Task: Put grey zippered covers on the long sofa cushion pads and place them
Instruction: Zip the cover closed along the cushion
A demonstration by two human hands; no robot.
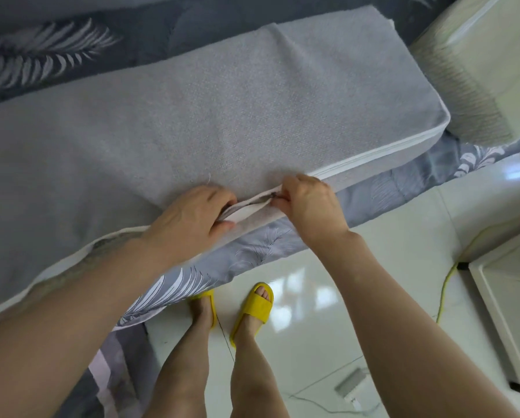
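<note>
A long cushion in a grey textured cover (pixel 222 116) lies across a bed, its near edge piped in white. My left hand (pixel 192 215) grips the cover's edge, fingers curled into the open part of the zip seam where white lining (pixel 240 214) shows. My right hand (pixel 310 200) pinches the dark zipper pull (pixel 275 197) just to the right of it. From the right hand to the cushion's right corner the seam (pixel 373 164) looks closed. My left forearm hides part of the near edge.
The bed has a grey feather-print sheet (pixel 252 251) hanging over its side. A cream padded piece (pixel 479 70) stands at the far right. My feet in yellow slippers (pixel 254 309) stand on a glossy white tile floor with a yellow cable (pixel 447 285) and white furniture (pixel 506 297).
</note>
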